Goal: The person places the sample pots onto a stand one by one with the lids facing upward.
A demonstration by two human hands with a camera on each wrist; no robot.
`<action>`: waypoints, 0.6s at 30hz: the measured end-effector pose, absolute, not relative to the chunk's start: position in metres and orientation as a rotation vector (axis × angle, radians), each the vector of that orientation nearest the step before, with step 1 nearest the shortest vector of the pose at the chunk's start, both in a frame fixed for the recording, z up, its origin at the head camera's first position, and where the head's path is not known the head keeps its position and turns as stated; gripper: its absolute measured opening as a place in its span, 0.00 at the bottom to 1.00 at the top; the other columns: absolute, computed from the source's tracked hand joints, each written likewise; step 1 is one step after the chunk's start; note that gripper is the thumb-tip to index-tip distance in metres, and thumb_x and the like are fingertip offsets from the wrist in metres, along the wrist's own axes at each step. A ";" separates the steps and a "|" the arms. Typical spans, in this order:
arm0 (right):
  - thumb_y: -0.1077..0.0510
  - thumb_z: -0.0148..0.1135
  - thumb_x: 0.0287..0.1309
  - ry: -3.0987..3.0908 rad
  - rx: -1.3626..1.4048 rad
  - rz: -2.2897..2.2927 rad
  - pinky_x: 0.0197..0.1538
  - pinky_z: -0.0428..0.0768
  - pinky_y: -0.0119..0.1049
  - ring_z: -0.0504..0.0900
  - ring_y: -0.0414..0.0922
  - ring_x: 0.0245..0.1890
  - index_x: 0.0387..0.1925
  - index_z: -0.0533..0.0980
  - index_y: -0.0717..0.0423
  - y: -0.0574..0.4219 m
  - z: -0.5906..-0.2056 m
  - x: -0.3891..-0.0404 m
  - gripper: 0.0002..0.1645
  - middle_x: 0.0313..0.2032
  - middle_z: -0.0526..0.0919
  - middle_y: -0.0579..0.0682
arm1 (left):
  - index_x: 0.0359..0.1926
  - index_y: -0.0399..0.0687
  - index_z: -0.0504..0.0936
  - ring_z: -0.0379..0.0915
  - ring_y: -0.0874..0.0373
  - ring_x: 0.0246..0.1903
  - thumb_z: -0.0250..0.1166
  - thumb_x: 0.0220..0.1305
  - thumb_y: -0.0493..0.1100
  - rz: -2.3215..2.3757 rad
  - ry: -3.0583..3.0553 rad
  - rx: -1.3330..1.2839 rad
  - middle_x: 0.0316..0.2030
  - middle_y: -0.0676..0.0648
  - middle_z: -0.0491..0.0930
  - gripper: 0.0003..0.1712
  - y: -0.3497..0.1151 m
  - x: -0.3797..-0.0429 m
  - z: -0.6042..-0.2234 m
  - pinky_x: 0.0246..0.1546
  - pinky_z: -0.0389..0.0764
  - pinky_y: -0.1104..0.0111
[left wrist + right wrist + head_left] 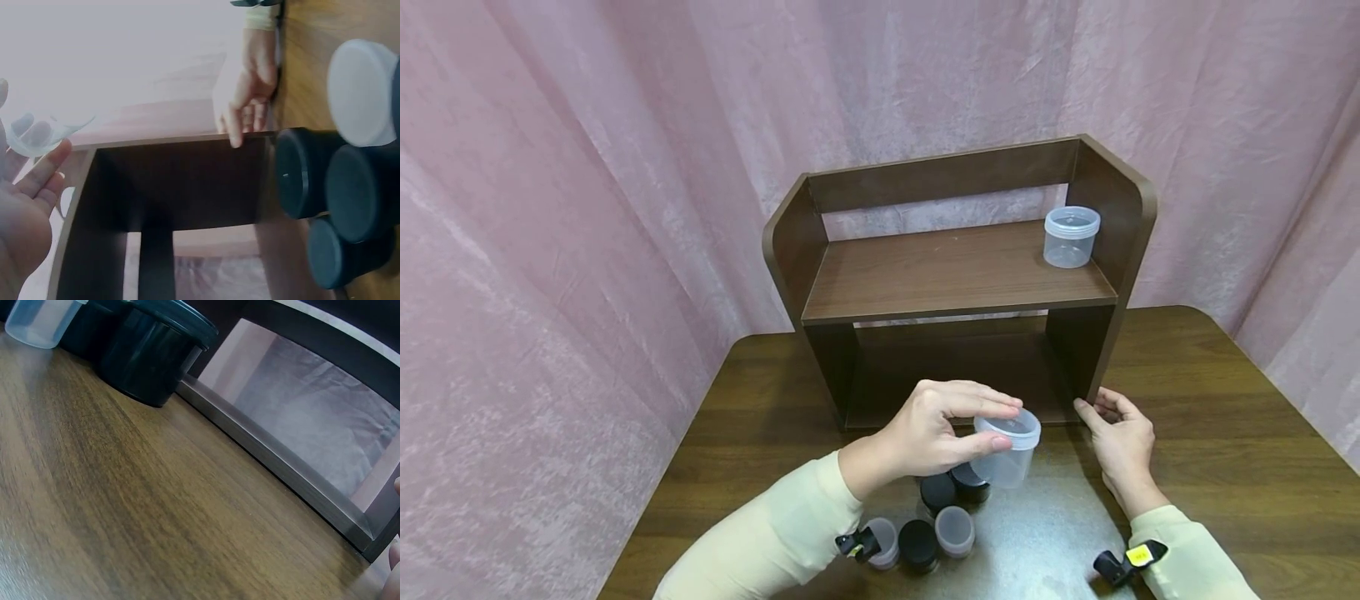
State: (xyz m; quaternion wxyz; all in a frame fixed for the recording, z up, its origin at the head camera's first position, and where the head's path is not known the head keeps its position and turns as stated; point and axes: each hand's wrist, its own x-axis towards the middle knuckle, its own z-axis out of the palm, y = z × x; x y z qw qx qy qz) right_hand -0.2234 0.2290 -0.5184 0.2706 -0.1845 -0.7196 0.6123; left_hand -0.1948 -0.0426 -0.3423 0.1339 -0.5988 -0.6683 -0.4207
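At the near edge of a wooden table [1225, 433], a cluster of small black-lidded and frosted jars [936, 521] sits partly hidden beneath a cream sleeve. Above them, the left hand [936, 433] pinches a clear lidded tub [1009, 450] by its rim between thumb and curled fingers, lifted off the table in front of the lower opening of a dark wooden shelf unit [955, 275]. The left wrist view shows only a pale, washed-out sliver of that tub, but gives the jar lids plainly. To the right, the right hand [1122, 442] rests with loosely bent fingers touching the shelf's lower right corner, holding nothing; its own wrist camera catches only fingertips at the frame edge. A second clear tub [1071, 237] stands on the upper shelf, far right.
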 end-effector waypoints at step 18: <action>0.57 0.74 0.50 -1.949 -0.508 1.622 0.31 0.72 0.18 0.75 0.31 0.34 0.47 0.79 0.62 0.229 -0.520 -0.223 0.22 0.31 0.78 0.35 | 0.45 0.30 0.84 0.79 0.58 0.50 0.74 0.47 0.30 -1.151 -1.747 -1.661 0.45 0.39 0.84 0.20 -0.030 -0.214 -0.287 0.51 0.77 0.68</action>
